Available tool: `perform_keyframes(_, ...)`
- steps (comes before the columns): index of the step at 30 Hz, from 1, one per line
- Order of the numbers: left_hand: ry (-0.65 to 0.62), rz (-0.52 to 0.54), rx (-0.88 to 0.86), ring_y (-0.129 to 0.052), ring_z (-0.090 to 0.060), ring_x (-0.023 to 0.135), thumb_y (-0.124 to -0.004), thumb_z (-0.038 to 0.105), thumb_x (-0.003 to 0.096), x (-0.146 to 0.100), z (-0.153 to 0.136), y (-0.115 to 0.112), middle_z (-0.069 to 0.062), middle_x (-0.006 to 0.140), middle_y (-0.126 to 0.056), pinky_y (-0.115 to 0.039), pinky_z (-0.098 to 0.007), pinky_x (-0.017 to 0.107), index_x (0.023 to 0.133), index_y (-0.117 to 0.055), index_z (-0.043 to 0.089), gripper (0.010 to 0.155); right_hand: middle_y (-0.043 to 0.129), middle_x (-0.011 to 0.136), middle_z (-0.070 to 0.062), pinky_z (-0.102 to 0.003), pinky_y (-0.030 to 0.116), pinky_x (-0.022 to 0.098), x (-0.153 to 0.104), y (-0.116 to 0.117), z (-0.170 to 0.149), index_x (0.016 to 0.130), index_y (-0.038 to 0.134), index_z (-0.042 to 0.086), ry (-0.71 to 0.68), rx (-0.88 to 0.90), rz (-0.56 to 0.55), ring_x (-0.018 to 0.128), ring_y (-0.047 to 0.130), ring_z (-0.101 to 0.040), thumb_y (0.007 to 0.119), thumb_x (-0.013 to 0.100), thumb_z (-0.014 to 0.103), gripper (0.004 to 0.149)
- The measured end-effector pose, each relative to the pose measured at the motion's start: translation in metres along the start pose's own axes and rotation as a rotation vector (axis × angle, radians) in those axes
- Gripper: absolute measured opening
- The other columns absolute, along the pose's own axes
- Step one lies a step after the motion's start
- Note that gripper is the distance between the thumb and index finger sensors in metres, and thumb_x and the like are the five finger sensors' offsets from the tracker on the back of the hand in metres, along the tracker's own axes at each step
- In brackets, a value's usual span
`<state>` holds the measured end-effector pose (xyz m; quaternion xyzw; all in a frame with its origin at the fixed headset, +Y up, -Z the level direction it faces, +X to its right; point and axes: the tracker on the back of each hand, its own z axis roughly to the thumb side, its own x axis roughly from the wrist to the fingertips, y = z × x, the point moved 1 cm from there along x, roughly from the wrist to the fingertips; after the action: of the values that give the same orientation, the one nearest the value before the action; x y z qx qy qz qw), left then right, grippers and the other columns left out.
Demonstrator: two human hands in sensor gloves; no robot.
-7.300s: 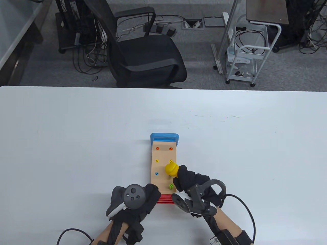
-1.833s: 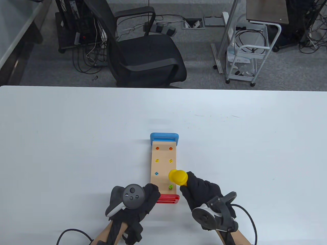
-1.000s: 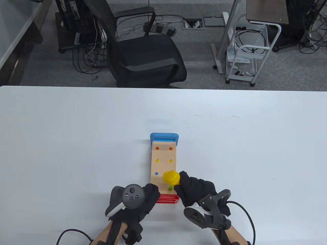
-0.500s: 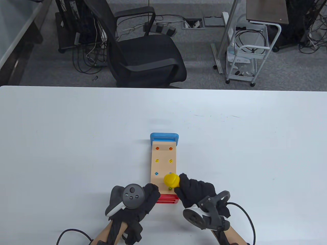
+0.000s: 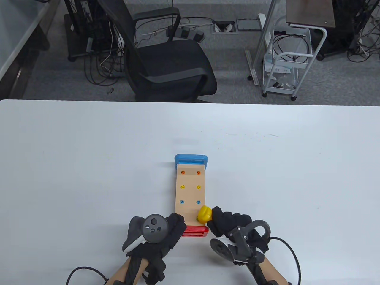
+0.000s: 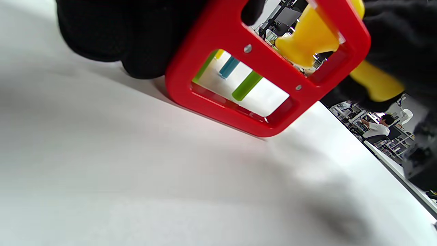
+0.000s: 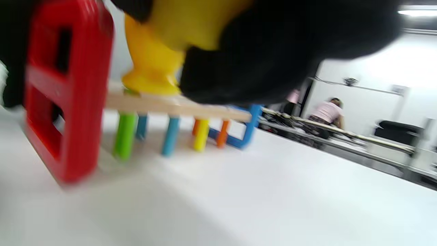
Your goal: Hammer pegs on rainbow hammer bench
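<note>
A white bench (image 5: 89, 166) fills the lower part of the table view, with a black office chair (image 5: 166, 59), a white wire cart (image 5: 285, 68) and loose cables on the grey carpet behind it. Near the bench's front edge stands the rainbow hammer bench (image 5: 190, 193), a pale wooden board between a blue end frame (image 5: 191, 160) at the far end and a red end frame (image 5: 194, 231) at the near end; orange, yellow and blue peg tops sit level with the board. The left hand (image 5: 156, 234) holds the toy's near left corner against the red frame. The right hand (image 5: 234, 228) is clenched around the handle of the yellow hammer (image 5: 204, 214). The hammer head rests on the green peg (image 7: 124, 136) at the near right corner, just beside the right-hand grip; the peg's shaft shows under the board in the right wrist view.
</note>
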<state>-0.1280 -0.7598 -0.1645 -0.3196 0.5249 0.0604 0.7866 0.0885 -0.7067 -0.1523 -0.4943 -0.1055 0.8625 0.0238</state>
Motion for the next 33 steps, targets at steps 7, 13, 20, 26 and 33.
perform_keyframes(7,-0.001,-0.008,-0.007,-0.092,-0.053,0.084,-0.035,0.061,0.0557,0.0,-0.001,0.0,-0.039,0.106,-0.075,-0.081,-0.06,0.057,0.109,-0.05,0.02,0.069,0.098,0.06,-0.012,-0.043,0.085,0.028,-0.005,-0.009,0.0,0.1,0.069,0.001,-0.004,0.069,-0.172,0.036,0.097,-0.03,0.047,0.059,0.041,0.061)
perform_keyframes(13,-0.001,-0.007,-0.004,-0.092,-0.053,0.084,-0.035,0.061,0.0556,0.0,-0.001,0.0,-0.038,0.106,-0.076,-0.081,-0.06,0.057,0.109,-0.05,0.02,0.069,0.097,0.061,-0.008,-0.04,0.085,0.03,-0.001,-0.013,0.002,0.101,0.069,0.005,-0.011,0.01,-0.108,0.037,0.097,-0.027,0.045,0.059,0.043,0.061)
perform_keyframes(20,-0.001,-0.007,-0.005,-0.092,-0.053,0.084,-0.035,0.061,0.0555,0.0,-0.001,0.0,-0.038,0.106,-0.075,-0.081,-0.06,0.057,0.109,-0.05,0.02,0.069,0.096,0.069,0.001,-0.034,0.09,0.035,0.007,0.011,0.013,0.104,0.06,0.012,0.044,-0.216,0.163,0.046,0.101,-0.019,0.037,0.057,0.044,0.062)
perform_keyframes(26,-0.001,-0.006,-0.002,-0.092,-0.053,0.084,-0.035,0.061,0.0555,0.0,-0.001,0.0,-0.039,0.106,-0.076,-0.081,-0.059,0.057,0.109,-0.051,0.02,0.069,0.097,0.065,-0.009,-0.044,0.086,0.034,-0.001,-0.01,0.009,0.101,0.069,0.005,-0.04,-0.016,-0.106,0.043,0.098,-0.029,0.046,0.058,0.042,0.061)
perform_keyframes(33,-0.003,-0.008,-0.006,-0.092,-0.053,0.084,-0.035,0.061,0.0555,0.0,-0.001,0.0,-0.038,0.106,-0.076,-0.081,-0.06,0.057,0.109,-0.05,0.02,0.069,0.082,0.091,-0.015,-0.061,0.079,0.055,-0.041,-0.025,-0.069,0.105,0.052,-0.004,0.323,-0.04,0.091,0.075,0.09,-0.04,0.067,0.061,0.038,0.063)
